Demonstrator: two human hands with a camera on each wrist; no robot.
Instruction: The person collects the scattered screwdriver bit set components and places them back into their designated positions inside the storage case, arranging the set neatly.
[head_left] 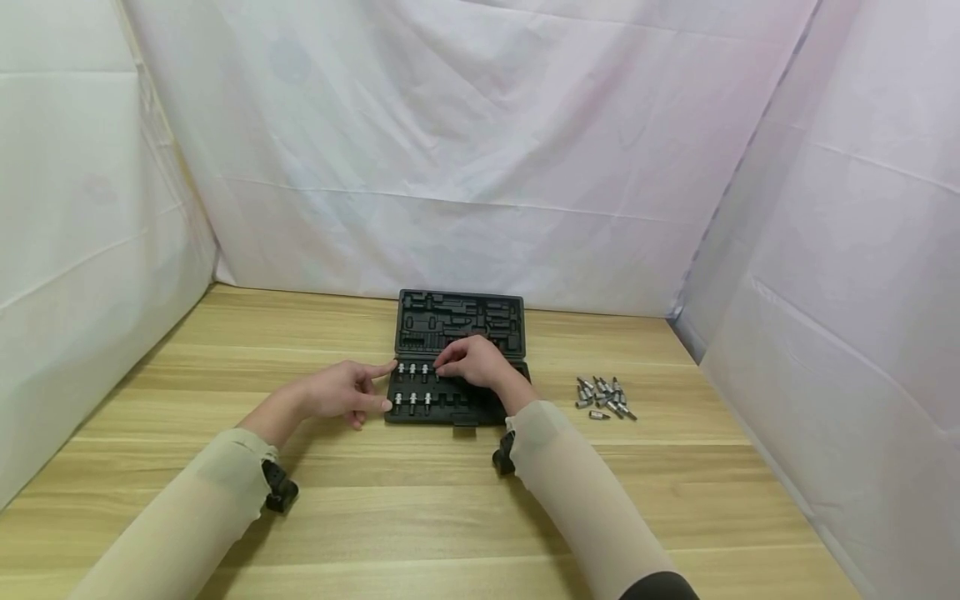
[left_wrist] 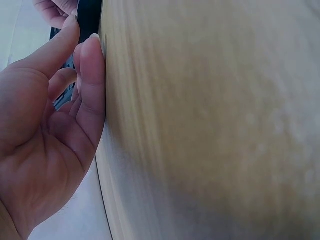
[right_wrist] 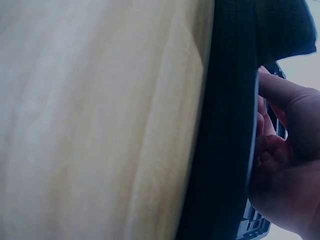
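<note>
A black tool case (head_left: 465, 392) lies opened on the wooden table, with several silver bit sockets (head_left: 412, 401) standing in two rows on its left side. With thumb and forefinger, my right hand (head_left: 480, 364) pinches a bit socket (head_left: 438, 374) at the upper row, just right of the others there. My left hand (head_left: 347, 393) touches the case's left edge, its forefinger straight at the upper corner and its thumb lower down. In the right wrist view the case's front wall (right_wrist: 227, 120) hides the right fingertips.
A loose pile of several bit sockets (head_left: 603, 397) lies on the table (head_left: 420, 508) right of the case. Behind the case its moulded lid (head_left: 461, 321) leans back near a white cloth (head_left: 450, 125). White sheets also hang at both sides.
</note>
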